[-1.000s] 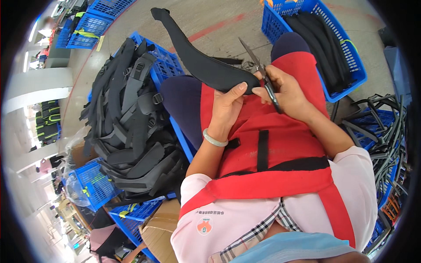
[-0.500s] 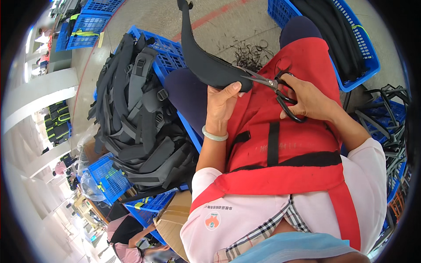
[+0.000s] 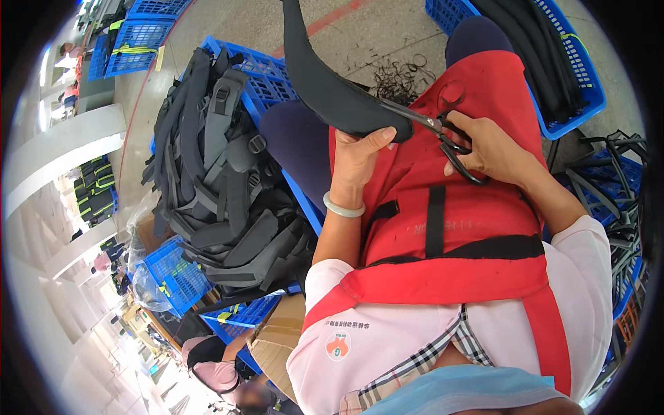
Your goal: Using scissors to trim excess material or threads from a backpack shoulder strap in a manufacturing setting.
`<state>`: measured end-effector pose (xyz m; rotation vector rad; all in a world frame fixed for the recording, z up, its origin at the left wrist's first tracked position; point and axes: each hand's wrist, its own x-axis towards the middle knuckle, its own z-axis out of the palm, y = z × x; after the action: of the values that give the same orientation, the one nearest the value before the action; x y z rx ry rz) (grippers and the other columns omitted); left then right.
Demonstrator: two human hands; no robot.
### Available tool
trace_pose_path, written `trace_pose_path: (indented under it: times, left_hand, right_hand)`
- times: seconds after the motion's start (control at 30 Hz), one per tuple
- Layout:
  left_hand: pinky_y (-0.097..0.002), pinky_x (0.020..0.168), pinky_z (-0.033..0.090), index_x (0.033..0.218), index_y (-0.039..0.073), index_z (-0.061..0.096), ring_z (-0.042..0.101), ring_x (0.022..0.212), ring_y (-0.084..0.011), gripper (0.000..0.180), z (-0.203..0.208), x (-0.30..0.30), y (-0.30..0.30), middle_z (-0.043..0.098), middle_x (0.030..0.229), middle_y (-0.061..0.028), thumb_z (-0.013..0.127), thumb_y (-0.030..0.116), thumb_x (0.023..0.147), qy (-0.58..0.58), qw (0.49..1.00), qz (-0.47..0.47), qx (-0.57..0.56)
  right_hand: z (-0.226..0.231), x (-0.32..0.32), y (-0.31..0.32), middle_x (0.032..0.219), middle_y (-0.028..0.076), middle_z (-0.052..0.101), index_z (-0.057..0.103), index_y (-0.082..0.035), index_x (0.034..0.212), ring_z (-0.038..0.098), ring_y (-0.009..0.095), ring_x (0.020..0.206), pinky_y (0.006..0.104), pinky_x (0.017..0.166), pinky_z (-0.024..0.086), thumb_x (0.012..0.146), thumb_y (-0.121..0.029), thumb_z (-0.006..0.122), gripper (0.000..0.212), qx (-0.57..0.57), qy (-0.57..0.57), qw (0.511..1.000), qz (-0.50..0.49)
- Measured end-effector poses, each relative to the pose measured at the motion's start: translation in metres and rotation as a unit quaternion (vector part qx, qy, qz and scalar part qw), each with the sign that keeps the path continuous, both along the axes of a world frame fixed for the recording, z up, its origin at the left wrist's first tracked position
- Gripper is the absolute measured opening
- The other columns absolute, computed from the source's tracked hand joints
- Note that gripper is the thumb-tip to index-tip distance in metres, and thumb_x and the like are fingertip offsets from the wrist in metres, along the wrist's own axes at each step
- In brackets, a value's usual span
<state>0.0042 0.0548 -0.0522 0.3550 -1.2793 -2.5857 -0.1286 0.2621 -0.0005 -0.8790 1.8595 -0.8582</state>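
Here's the left hand (image 3: 361, 155), pinching the broad near end of a curved black padded strap (image 3: 325, 86), thumb on top, fingers tucked underneath, a pale bracelet (image 3: 344, 207) around the wrist. And there's the strap itself, held in front of the body above the knees, sweeping away and upward until it runs out at the top of the view. Over on the other side, the right hand (image 3: 494, 146) grasps a pair of dark-handled scissors (image 3: 434, 124), fingers at the loops, the blades pointing left and lying right at the strap's upper edge near that pinched end; whether they're biting into anything, it's impossible to tell. Below it all spreads a red apron (image 3: 449, 235), draped across the lap. Look beyond the strap: a tangle of thin black trimmings (image 3: 404, 79) lies on the grey floor (image 3: 370, 45). To the left, what a heap, black and grey backpack straps (image 3: 221, 173) with buckles, piled up beside a blue plastic crate (image 3: 275, 81). Upper right, a second blue crate (image 3: 593, 104) holds long black padded pieces (image 3: 529, 48) laid side by side. Lower left, a co-worker in pink (image 3: 218, 366) sits past a cardboard box (image 3: 280, 335).
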Motion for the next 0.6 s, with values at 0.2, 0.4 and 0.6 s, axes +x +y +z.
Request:
trace_pose_path:
  times: [0.2,0.4,0.6]
  left_hand:
    - [-0.0256,0.061,0.049,0.093,0.002,0.066,0.061,0.070,-0.0138,0.020,0.001,0.003,0.006,0.067,0.085,-0.0063,0.074,-0.005,0.076,-0.028,1.000,-0.006,-0.011]
    - [-0.0253,0.061,0.049,0.094,0.003,0.066,0.061,0.070,-0.0136,0.022,-0.002,0.006,0.005,0.067,0.085,-0.0064,0.074,-0.006,0.075,-0.016,1.000,-0.003,-0.011]
    - [-0.0244,0.060,0.049,0.099,0.002,0.066,0.062,0.071,-0.0132,0.025,0.002,0.002,0.011,0.068,0.088,-0.0067,0.073,-0.006,0.076,-0.023,1.000,-0.010,-0.009]
  right_hand:
    - [0.001,0.005,-0.001,0.083,0.019,0.061,0.049,0.002,0.107,0.060,0.038,0.079,0.0417,0.069,0.047,0.063,-0.042,0.084,0.072,-0.016,0.070,0.997,0.009]
    - [0.009,0.003,-0.007,0.077,0.018,0.059,0.051,0.003,0.099,0.059,0.038,0.073,0.0414,0.065,0.046,0.066,-0.041,0.083,0.064,0.010,0.063,0.998,0.017]
    - [-0.007,0.009,-0.010,0.069,0.008,0.051,0.052,0.002,0.088,0.046,0.019,0.062,0.0332,0.057,0.040,0.078,-0.029,0.079,0.042,-0.035,0.001,0.999,-0.036]
